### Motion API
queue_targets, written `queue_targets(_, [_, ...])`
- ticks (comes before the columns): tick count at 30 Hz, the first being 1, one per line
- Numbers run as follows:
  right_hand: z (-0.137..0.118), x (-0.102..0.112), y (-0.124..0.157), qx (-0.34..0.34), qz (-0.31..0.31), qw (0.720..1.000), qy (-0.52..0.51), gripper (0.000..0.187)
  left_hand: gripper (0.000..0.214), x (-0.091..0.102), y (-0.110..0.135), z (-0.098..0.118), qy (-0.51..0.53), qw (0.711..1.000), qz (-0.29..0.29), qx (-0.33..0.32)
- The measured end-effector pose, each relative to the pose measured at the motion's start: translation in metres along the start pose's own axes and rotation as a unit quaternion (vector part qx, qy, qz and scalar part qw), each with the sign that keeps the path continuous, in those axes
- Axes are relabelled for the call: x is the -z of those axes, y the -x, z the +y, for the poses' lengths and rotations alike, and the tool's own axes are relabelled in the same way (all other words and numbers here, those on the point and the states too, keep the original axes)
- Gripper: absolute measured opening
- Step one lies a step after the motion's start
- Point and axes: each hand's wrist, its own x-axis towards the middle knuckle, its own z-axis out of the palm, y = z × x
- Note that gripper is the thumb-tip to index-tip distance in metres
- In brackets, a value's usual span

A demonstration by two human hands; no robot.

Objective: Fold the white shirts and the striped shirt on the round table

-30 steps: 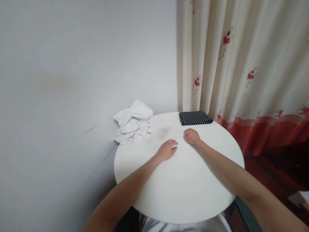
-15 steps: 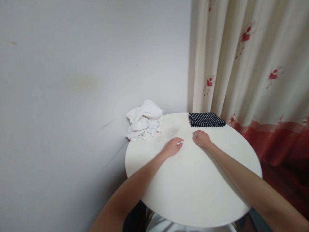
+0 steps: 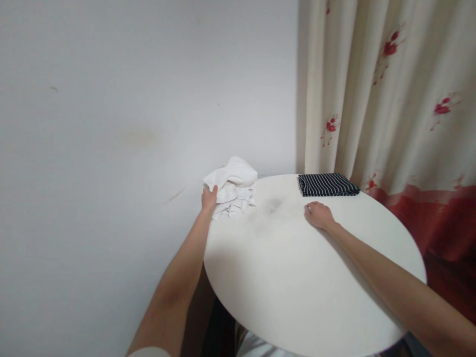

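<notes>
My left hand (image 3: pixel 209 199) is at the left side of a crumpled pile of white cloth (image 3: pixel 236 176) at the table's far left edge. Its thumb lies over the cloth, and the fingers go behind and are partly hidden, closed on it. My right hand (image 3: pixel 320 215) rests on the white round table (image 3: pixel 312 277) with its fingers curled in. Nothing can be seen held in it. Just beyond that hand lies a folded black cloth with white stripes (image 3: pixel 327 184).
A pale wall (image 3: pixel 130 188) stands close along the left and behind the table. At the right hangs a cream curtain (image 3: pixel 368 99) with red flowers and a red lower band. A grey smudge (image 3: pixel 275 204) marks the tabletop between the two cloths.
My left hand has moved from the middle of the table leftward to the white cloth and closed on its edge. The right hand stays on the table. The view has shifted slightly.
</notes>
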Motion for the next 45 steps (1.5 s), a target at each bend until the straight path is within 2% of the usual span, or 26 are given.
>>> queue_targets(3, [-0.003,0.001,0.001,-0.003,-0.001,1.0,-0.001,0.037,0.034,0.005,-0.009,-0.006,0.025,0.997,-0.033,0.059])
queue_targets(5, [-0.003,0.001,0.001,-0.005,-0.006,1.0,-0.003,0.037,0.032,0.003,-0.013,-0.004,0.046,0.995,-0.038,0.075])
queue_targets(10, [0.002,-0.002,-0.001,-0.004,-0.004,1.0,-0.006,0.038,0.044,-0.006,-0.025,0.019,0.085,0.996,0.009,0.037])
queue_targets(12, [0.004,-0.004,-0.003,0.0,-0.003,1.0,-0.014,0.037,0.053,-0.011,-0.024,0.036,0.083,0.996,0.036,-0.015])
queue_targets(14, [0.008,-0.006,-0.006,0.001,0.0,0.999,-0.042,0.036,0.06,-0.018,-0.017,0.057,0.06,0.991,0.046,-0.112])
queue_targets(16, [0.012,-0.007,-0.01,-0.009,0.009,0.995,-0.098,0.033,0.064,-0.027,-0.002,0.08,0.024,0.976,0.037,-0.215])
queue_targets(18, [0.017,-0.007,-0.014,-0.026,0.027,0.987,-0.158,0.031,0.065,-0.037,0.019,0.104,-0.013,0.962,0.011,-0.271])
queue_targets(21, [0.027,-0.002,-0.02,-0.045,0.064,0.975,-0.209,0.032,0.062,-0.054,0.057,0.134,-0.069,0.941,-0.075,-0.321])
queue_targets(25, [0.041,0.009,-0.026,-0.071,0.117,0.952,-0.273,0.036,0.061,-0.08,0.118,0.153,-0.135,0.874,-0.233,-0.405])
queue_targets(29, [0.047,0.019,-0.029,-0.086,0.168,0.919,-0.345,0.039,0.055,-0.103,0.181,0.145,-0.132,0.802,-0.362,-0.456])
queue_targets(31, [0.045,0.022,-0.028,-0.085,0.18,0.894,-0.402,0.039,0.047,-0.107,0.207,0.137,-0.099,0.752,-0.439,-0.481])
queue_targets(34, [0.036,0.024,-0.024,-0.067,0.157,0.87,-0.463,0.043,0.04,-0.102,0.225,0.128,-0.013,0.669,-0.55,-0.5])
queue_targets(35, [0.032,0.025,-0.022,-0.055,0.142,0.87,-0.469,0.046,0.037,-0.099,0.224,0.126,0.014,0.656,-0.567,-0.497])
queue_targets(36, [0.026,0.026,-0.02,-0.04,0.125,0.872,-0.472,0.048,0.033,-0.095,0.218,0.125,0.035,0.663,-0.566,-0.488])
queue_targets(37, [0.02,0.027,-0.018,-0.024,0.109,0.875,-0.471,0.05,0.031,-0.091,0.209,0.124,0.048,0.689,-0.546,-0.474])
queue_targets(39, [0.005,0.027,-0.013,0.01,0.079,0.885,-0.459,0.051,0.028,-0.083,0.181,0.119,0.055,0.785,-0.447,-0.425])
queue_targets(41, [-0.011,0.025,-0.006,0.044,0.067,0.9,-0.429,0.05,0.028,-0.074,0.147,0.107,0.041,0.885,-0.303,-0.351])
queue_targets(42, [-0.02,0.024,-0.002,0.062,0.066,0.911,-0.401,0.05,0.031,-0.069,0.131,0.098,0.023,0.922,-0.237,-0.307])
queue_targets(43, [-0.028,0.023,0.002,0.082,0.067,0.925,-0.364,0.05,0.035,-0.064,0.117,0.087,-0.003,0.948,-0.188,-0.256])
queue_targets(44, [-0.035,0.022,0.005,0.1,0.067,0.94,-0.321,0.051,0.04,-0.058,0.107,0.075,-0.034,0.963,-0.17,-0.205])
queue_targets(45, [-0.042,0.021,0.009,0.115,0.063,0.953,-0.274,0.05,0.044,-0.052,0.101,0.063,-0.055,0.97,-0.183,-0.15])
